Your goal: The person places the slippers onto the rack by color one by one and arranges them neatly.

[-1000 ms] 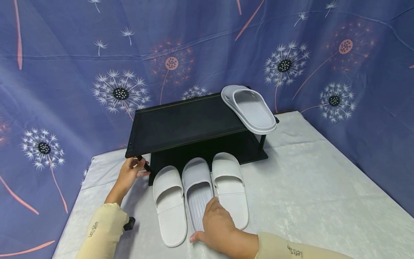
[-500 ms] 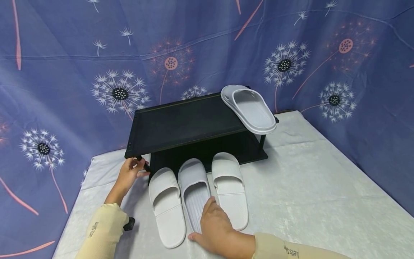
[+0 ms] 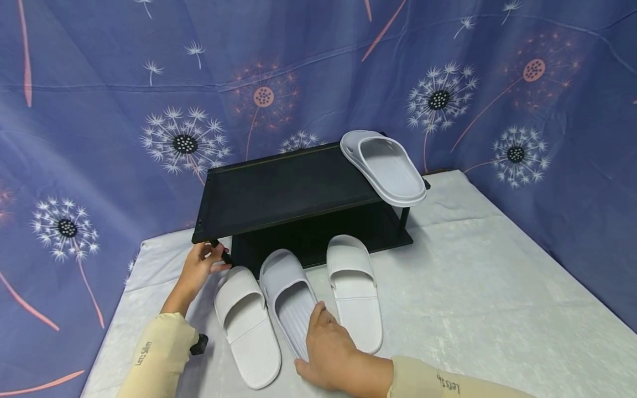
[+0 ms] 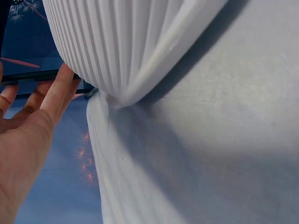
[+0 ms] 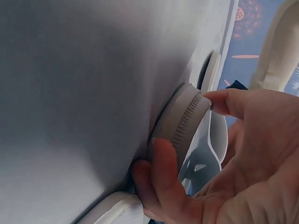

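In the head view my right hand (image 3: 330, 351) grips the heel end of a grey slipper (image 3: 285, 273), thumb on one side and fingers on the other. The right wrist view shows the thumb and fingers of that hand (image 5: 247, 158) across the slipper's heel (image 5: 184, 116). Touching its left side is a white slipper (image 3: 256, 351), toe tilted left. Another white slipper (image 3: 359, 326) lies to the right, apart from the grey one. My left hand (image 3: 196, 268) holds the left front post of a black shoe rack (image 3: 283, 190).
A second grey slipper (image 3: 395, 174) rests on the rack's top right end. The rack's lower shelf (image 3: 368, 224) lies behind the slippers' toes. A pale cloth (image 3: 497, 287) covers the surface, and a blue dandelion-print curtain (image 3: 318, 66) hangs behind.
My right hand has swung the grey slipper's toe to the left, and the left white slipper has shifted and turned left with it. The left hand, rack and right white slipper stay put.
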Demonstrator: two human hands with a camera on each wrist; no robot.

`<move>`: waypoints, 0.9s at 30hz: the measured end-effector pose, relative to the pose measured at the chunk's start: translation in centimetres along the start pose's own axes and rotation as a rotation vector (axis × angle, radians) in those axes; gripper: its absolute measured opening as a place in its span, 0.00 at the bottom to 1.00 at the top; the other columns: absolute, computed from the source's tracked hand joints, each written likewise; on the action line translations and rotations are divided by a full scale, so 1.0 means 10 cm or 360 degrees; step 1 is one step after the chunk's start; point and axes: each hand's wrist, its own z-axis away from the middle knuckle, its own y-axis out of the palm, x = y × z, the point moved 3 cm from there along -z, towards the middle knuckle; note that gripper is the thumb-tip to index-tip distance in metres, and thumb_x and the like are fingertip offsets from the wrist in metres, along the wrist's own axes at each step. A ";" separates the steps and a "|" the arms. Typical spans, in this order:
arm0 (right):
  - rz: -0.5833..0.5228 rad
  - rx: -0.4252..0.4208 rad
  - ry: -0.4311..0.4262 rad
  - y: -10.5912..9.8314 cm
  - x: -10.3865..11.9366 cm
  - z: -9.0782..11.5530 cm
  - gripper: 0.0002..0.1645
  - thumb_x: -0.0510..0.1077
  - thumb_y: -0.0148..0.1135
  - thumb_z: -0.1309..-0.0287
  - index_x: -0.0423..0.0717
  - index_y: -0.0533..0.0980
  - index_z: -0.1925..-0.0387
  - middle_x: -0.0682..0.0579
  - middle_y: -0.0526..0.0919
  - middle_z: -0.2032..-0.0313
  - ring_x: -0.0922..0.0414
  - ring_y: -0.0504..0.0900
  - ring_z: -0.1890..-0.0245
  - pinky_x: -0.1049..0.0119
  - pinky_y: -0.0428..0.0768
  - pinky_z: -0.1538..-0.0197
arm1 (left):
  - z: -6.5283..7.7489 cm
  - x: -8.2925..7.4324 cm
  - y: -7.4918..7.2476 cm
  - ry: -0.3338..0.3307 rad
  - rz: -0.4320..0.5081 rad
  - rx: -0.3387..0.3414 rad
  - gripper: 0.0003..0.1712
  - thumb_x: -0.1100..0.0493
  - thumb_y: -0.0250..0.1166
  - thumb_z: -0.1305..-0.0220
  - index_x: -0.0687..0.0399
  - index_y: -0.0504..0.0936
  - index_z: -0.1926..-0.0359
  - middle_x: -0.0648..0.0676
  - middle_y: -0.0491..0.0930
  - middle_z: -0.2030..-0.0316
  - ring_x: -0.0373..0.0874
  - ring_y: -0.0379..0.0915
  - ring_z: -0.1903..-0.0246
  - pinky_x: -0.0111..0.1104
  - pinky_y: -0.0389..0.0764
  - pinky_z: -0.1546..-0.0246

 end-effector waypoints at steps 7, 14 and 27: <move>-0.0213 0.0027 -0.0001 -0.03 -0.05 0.00 0.66 0.67 0.70 0.60 0.16 0.58 0.40 0.28 0.72 0.56 0.46 0.80 0.64 0.66 0.85 0.65 | 0.09 -0.22 0.07 -0.0016 0.0013 0.0003 0.17 0.57 0.54 0.27 0.55 0.63 0.42 0.75 0.63 0.51 0.61 0.70 0.58 0.57 0.80 0.51; -0.0347 0.0089 0.0015 -0.12 -0.11 -0.02 0.65 0.66 0.70 0.62 0.18 0.58 0.39 0.28 0.73 0.50 0.43 0.80 0.55 0.57 0.86 0.55 | 0.11 -0.24 0.07 -0.0010 -0.0003 0.0001 0.20 0.56 0.54 0.27 0.56 0.62 0.40 0.73 0.64 0.52 0.61 0.70 0.57 0.55 0.81 0.52; -0.0698 0.0265 0.0101 -0.33 -0.29 0.02 0.64 0.65 0.69 0.61 0.22 0.57 0.36 0.29 0.70 0.42 0.39 0.78 0.50 0.49 0.81 0.46 | 0.06 -0.10 0.04 -0.0002 -0.0023 0.0023 0.22 0.56 0.53 0.27 0.59 0.60 0.38 0.74 0.64 0.51 0.59 0.75 0.57 0.55 0.82 0.52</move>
